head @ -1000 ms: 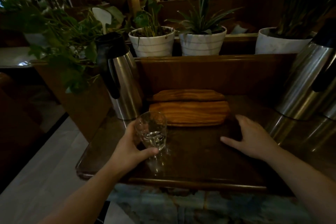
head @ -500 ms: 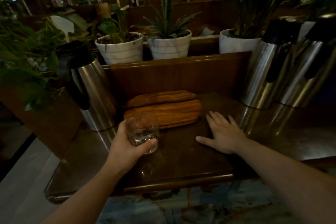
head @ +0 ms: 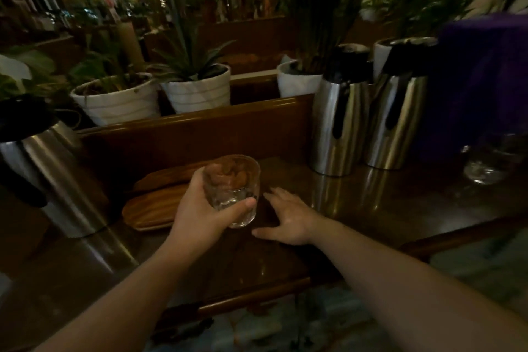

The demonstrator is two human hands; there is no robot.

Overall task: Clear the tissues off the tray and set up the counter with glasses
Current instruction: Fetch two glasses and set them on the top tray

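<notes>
Left hand around lifted glass

The left hand holds a glass tilted above the dark worktop, thumb across its near side. The right hand lies flat on the worktop just right of it. Wooden trays sit behind, two steel jugs far right.
</notes>
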